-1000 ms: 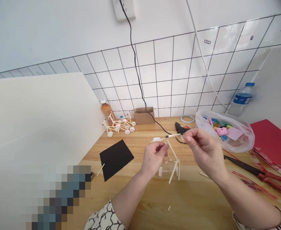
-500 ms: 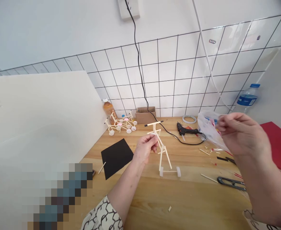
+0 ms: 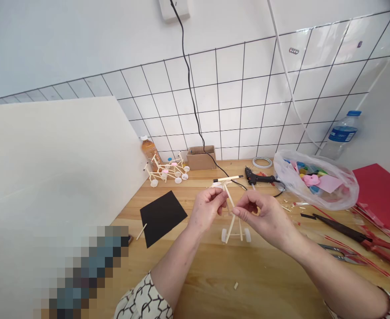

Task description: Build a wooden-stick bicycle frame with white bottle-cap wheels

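A small tricycle frame (image 3: 234, 221) of pale wooden sticks stands tilted over the table's middle, its handlebar (image 3: 230, 178) black at both ends. My left hand (image 3: 205, 212) is closed, pinching the frame below the handlebar. My right hand (image 3: 264, 217) is closed too, thumb and fingertips at the joint where the lower sticks fork; its fingers partly hide that joint. Behind the fork's lower ends is a pair of white wheels (image 3: 247, 235) on a stick axle. Whether the fork touches the axle I cannot tell.
Several similar stick tricycles (image 3: 165, 170) stand at back left by an orange bottle (image 3: 150, 150). A black sheet (image 3: 161, 217) lies left. Rightward are a glue gun (image 3: 258, 177), a plastic bag (image 3: 344, 199) of coloured pieces, pliers (image 3: 344, 230), snips (image 3: 339, 254) and a water bottle (image 3: 343, 135).
My right hand has come from the right, in front of the plastic bag, in to the frame. The frame has turned and tilted in my left hand. The wheel pair stays about where it was.
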A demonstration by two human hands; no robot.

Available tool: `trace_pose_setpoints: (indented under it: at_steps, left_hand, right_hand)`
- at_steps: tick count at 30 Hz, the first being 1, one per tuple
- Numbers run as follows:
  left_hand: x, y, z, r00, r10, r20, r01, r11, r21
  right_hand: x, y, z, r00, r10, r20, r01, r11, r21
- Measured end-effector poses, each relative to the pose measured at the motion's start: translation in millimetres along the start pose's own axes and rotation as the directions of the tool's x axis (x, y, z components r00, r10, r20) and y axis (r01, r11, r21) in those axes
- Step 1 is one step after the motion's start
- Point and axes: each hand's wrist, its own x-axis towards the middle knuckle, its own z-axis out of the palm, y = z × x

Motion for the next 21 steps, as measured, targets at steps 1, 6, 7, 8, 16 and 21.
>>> trace_pose_setpoints:
  at_steps: [1, 6, 7, 8, 16, 21]
  left_hand:
    - [0.0, -0.5, 0.1, 1.000, 0.003, 0.000, -0.003, 1.000, 0.007]
    - [-0.4, -1.6, 0.1, 0.999, 0.001, 0.034, -0.002, 1.000, 0.018]
    - [-0.8, -1.3, 0.2, 0.999, -0.003, 0.050, 0.002, 1.000, 0.010]
    - [-1.2, -0.8, 0.4, 0.998, -0.006, 0.067, 0.006, 1.000, 0.001]
    - [-2.6, 0.6, 1.8, 0.992, -0.064, 0.113, 0.065, 0.998, -0.002]
    - [-2.7, 0.1, 2.4, 0.991, -0.070, 0.112, 0.071, 0.997, -0.006]
  right_hand:
    - [-0.6, 0.2, 0.1, 1.000, 0.005, -0.008, -0.005, 1.000, -0.018]
    - [0.0, -0.3, -1.6, 0.995, 0.064, 0.071, -0.070, 0.994, 0.086]
    - [0.9, -0.1, -2.2, 0.990, 0.087, 0.113, -0.104, 0.982, 0.157]
    - [1.8, 0.4, -2.8, 0.980, 0.111, 0.163, -0.148, 0.960, 0.238]
    - [3.4, 3.7, -0.9, 0.950, 0.157, 0.271, -0.274, 0.838, 0.473]
    - [3.5, 3.9, 0.9, 0.952, 0.126, 0.280, -0.254, 0.837, 0.484]
